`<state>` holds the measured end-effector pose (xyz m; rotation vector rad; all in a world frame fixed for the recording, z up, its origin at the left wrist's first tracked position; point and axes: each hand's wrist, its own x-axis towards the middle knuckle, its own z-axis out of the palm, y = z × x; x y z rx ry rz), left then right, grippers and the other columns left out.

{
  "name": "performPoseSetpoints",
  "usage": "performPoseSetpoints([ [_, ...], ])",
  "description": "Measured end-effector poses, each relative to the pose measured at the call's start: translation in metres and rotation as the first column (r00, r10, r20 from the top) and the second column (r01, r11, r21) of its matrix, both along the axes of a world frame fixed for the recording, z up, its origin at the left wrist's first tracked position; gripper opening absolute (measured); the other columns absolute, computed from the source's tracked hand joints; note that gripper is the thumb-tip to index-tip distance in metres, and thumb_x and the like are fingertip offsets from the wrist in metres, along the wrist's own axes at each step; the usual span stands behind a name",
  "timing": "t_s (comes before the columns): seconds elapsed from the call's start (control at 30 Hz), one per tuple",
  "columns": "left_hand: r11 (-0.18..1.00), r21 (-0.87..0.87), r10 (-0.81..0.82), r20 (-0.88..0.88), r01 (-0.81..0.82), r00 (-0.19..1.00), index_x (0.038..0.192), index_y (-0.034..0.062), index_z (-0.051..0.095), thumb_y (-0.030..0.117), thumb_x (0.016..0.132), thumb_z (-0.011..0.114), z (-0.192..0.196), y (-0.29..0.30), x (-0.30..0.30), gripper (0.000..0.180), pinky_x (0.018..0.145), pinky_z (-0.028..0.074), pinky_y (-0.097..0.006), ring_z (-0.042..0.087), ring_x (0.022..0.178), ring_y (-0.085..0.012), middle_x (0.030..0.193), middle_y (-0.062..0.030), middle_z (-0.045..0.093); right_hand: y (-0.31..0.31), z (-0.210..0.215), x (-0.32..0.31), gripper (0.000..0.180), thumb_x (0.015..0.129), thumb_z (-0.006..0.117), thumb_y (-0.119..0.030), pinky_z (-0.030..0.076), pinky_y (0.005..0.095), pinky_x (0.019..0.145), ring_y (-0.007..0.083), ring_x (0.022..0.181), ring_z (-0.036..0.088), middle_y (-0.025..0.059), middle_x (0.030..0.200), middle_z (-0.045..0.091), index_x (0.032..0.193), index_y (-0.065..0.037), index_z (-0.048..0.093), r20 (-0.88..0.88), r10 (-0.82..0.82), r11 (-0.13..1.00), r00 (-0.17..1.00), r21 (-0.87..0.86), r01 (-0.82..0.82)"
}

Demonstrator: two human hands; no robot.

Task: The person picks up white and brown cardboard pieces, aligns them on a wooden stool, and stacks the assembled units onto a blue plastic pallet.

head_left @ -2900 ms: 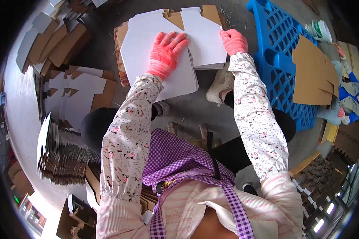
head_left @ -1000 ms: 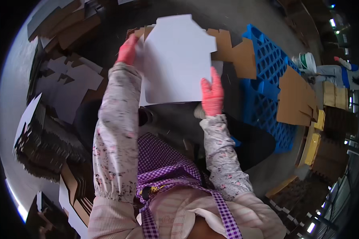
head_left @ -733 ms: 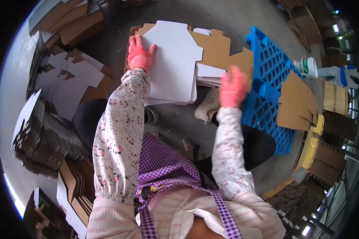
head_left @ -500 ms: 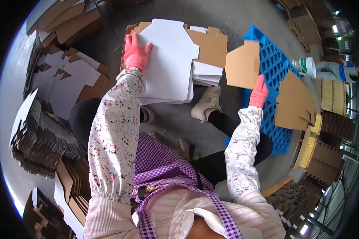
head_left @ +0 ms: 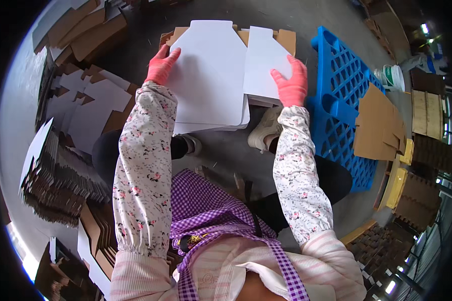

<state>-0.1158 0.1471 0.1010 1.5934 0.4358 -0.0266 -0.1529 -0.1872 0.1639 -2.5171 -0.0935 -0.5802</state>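
Observation:
Before me lies a stack of die-cut cardboard sheets, with a large white sheet [head_left: 211,75] on top. My left hand [head_left: 160,67], in a pink glove, rests at the sheet's left edge with thumb and fingers apart. A narrower white cardboard panel [head_left: 260,62] lies against the large sheet's right side; I cannot tell whether the two are joined. On that panel's right edge lies my pink-gloved right hand [head_left: 291,83], thumb and fingers spread. Brown cardboard [head_left: 286,40] shows beneath, at the far right of the stack.
A blue plastic pallet [head_left: 336,95] stands at right, bearing a brown cardboard piece [head_left: 379,123]. Cut white sheets [head_left: 90,100] and a tall stack of grey-edged cardboard [head_left: 60,175] are at left. A white bucket [head_left: 394,78] and another person [head_left: 427,62] are at far right.
My right hand has moved left from beside the pallet to the stack. The panel it held brown side up now lies white side up beside the large sheet. My left hand shifted slightly left.

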Motion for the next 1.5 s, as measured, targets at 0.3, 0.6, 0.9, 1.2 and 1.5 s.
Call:
performPoseSetpoints([
  [0.3,0.992,-0.079,0.11,0.145,-0.1,0.983,0.129,0.0093,0.045,0.025,0.083,0.063,-0.03,0.021,-0.002,0.052,0.098,0.033,-0.025,0.047,0.117,-0.0179,0.127,-0.0088,0.051,0.015,0.014,0.001,0.05,0.078,0.059,0.008,0.043,0.0296,0.09,0.0181,0.106,0.053,0.0124,0.12,0.052,0.125,0.0,0.044,0.038,0.167,0.407,0.985,0.907,-0.104],
  [0.6,0.429,0.893,-0.416,0.33,-0.137,0.847,0.117,0.0106,0.052,0.016,0.082,0.051,0.02,-0.075,-0.001,0.036,0.098,0.031,-0.044,0.042,0.116,-0.0326,0.126,-0.0138,0.047,0.017,0.001,0.002,0.052,0.062,0.074,-0.023,0.036,0.0422,0.095,0.0302,0.117,0.039,0.0105,0.128,0.041,0.111,-0.016,0.057,-0.152,-0.07,0.958,0.986,-0.285,0.024],
  [0.9,0.305,0.942,-0.367,0.254,-0.142,0.895,0.125,0.0114,0.046,0.028,0.086,0.048,0.023,-0.077,-0.003,0.043,0.106,0.019,-0.045,0.033,0.125,-0.0327,0.134,-0.0138,0.04,0.044,0.023,0.005,0.051,0.071,0.059,-0.055,0.016,0.0471,0.107,0.022,0.13,0.026,-0.001,0.127,0.046,0.107,-0.019,0.061,-0.495,0.572,0.447,0.654,-0.481,-0.755],
  [1.2,0.31,0.94,-0.366,0.258,-0.144,0.894,0.125,0.0115,0.047,0.028,0.087,0.048,0.026,-0.08,-0.004,0.041,0.106,0.019,-0.045,0.033,0.125,-0.0326,0.133,-0.0133,0.041,0.024,0.022,0.014,0.054,0.072,0.059,-0.054,0.021,0.0467,0.106,0.0201,0.123,0.037,0.0021,0.118,0.051,0.11,-0.016,0.056,-0.293,0.695,0.584,0.656,-0.302,-0.753],
  [1.5,0.398,0.909,-0.536,0.342,-0.126,0.771,0.123,0.0122,0.048,0.013,0.083,0.052,0.026,-0.08,-0.007,0.041,0.104,0.027,-0.042,0.042,0.12,-0.0281,0.128,-0.0081,0.048,-0.015,-0.013,-0.005,0.063,0.069,0.069,-0.046,0.035,0.0416,0.098,0.0318,0.119,0.039,0.0153,0.129,0.041,0.114,-0.004,0.052,-0.072,-0.117,0.954,0.991,-0.285,0.092],
])
